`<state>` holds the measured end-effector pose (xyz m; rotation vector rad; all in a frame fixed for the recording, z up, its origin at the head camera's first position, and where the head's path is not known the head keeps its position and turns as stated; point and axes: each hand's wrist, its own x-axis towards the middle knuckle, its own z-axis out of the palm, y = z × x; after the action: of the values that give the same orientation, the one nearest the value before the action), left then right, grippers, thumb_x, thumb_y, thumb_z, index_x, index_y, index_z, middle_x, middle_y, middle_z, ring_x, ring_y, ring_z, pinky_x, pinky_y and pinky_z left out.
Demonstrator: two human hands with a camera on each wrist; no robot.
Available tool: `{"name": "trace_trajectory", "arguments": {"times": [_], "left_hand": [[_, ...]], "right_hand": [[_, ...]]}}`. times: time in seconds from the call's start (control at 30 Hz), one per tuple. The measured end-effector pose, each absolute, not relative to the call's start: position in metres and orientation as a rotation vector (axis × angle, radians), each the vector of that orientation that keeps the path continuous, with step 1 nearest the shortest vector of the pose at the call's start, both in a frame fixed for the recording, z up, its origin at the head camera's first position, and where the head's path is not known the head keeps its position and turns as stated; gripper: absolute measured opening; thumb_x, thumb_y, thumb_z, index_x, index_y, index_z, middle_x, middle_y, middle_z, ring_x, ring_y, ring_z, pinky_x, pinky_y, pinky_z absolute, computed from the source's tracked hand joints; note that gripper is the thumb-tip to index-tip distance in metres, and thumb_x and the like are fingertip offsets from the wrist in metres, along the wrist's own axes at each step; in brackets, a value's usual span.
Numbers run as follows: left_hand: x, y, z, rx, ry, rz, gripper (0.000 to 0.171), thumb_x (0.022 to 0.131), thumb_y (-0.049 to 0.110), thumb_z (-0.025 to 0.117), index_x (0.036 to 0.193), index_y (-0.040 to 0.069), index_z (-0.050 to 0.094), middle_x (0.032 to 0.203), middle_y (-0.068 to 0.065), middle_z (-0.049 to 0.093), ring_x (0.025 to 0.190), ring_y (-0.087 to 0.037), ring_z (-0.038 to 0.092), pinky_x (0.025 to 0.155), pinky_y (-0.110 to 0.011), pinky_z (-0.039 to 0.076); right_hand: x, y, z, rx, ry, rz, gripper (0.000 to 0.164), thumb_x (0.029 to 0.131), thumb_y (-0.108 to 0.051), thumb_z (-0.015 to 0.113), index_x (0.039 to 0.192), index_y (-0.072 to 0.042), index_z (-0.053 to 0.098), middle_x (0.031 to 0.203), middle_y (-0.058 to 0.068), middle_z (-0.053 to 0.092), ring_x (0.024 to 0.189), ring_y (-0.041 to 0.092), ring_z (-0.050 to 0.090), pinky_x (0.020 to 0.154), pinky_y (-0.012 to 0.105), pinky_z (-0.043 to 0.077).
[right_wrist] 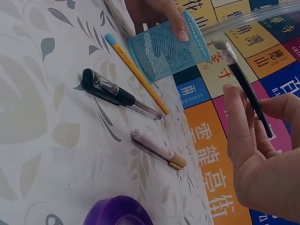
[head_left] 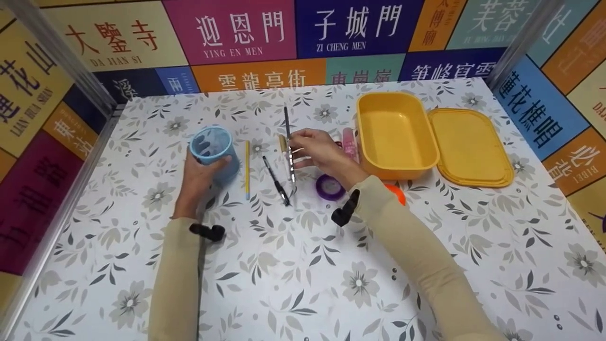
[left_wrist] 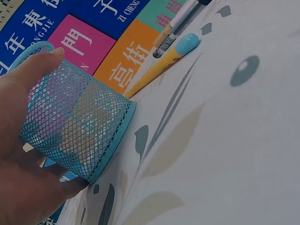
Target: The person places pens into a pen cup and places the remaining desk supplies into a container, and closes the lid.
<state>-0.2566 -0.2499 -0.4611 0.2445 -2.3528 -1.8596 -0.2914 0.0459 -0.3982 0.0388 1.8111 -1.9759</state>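
My left hand (head_left: 194,175) grips a light-blue mesh pen cup (head_left: 227,171), which stands upright on the cloth. Thumb and fingers wrap its side in the left wrist view. My right hand (head_left: 318,150) pinches a slim brush (right_wrist: 245,88) with a black handle, a silvery ferrule and a pale tip, held over the cloth with the tip towards me. Between the hands lie a yellow pencil (head_left: 247,173) with a blue end and a black-capped clear pen (head_left: 275,181). A pale marker (right_wrist: 157,146) with a tan end lies below the right hand.
A purple tape roll (head_left: 330,188) lies near my right wrist. Beyond it stand a yellow box (head_left: 400,174) and its flat lid (head_left: 473,147). A pink item (head_left: 349,141) and an orange item (head_left: 396,193) sit partly hidden beside the box. Printed panels border the table.
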Motion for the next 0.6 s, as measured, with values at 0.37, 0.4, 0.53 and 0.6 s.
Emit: {"name": "trace_trajectory", "arguments": {"times": [0.37,0.4,0.53,0.6], "left_hand": [[-0.258,-0.251,-0.462,0.188,-2.350,-1.854,0.098,0.080,0.022,0.084,0.157,0.014,0.023,0.156,-0.010,0.039,0.146,-0.025,0.036,0.124,-0.037,0.027],[-0.258,-0.251,-0.462,0.187,-2.349,-1.849,0.098,0.080,0.023,0.085,0.157,0.015,0.024,0.156,-0.009,0.039,0.146,-0.024,0.037,0.124,-0.037,0.027],[-0.258,-0.252,-0.464,0.194,-2.348,-1.831,0.100,0.079,0.026,0.086,0.157,0.018,0.024,0.156,-0.008,0.040,0.146,-0.024,0.037,0.124,-0.039,0.027],[-0.258,-0.253,-0.465,0.201,-2.353,-1.827,0.100,0.078,0.027,0.086,0.157,0.018,0.024,0.156,-0.008,0.040,0.146,-0.024,0.037,0.124,-0.039,0.027]], "right_hand": [[-0.302,0.022,-0.385,-0.129,1.785,-1.978,0.046,0.097,-0.008,0.063,0.141,-0.014,0.052,0.103,0.007,0.067,0.091,0.021,0.067,0.070,0.033,0.064],[-0.303,0.019,-0.383,-0.157,1.781,-1.990,0.048,0.097,-0.007,0.063,0.142,-0.014,0.051,0.103,0.008,0.066,0.090,0.021,0.067,0.070,0.034,0.064],[-0.308,0.005,-0.374,-0.256,1.786,-2.003,0.055,0.097,-0.005,0.061,0.149,-0.015,0.044,0.109,0.013,0.063,0.095,0.024,0.064,0.070,0.035,0.063],[-0.310,-0.001,-0.371,-0.282,1.801,-1.988,0.057,0.098,-0.004,0.060,0.151,-0.016,0.041,0.111,0.014,0.063,0.100,0.027,0.064,0.069,0.035,0.063]]}}
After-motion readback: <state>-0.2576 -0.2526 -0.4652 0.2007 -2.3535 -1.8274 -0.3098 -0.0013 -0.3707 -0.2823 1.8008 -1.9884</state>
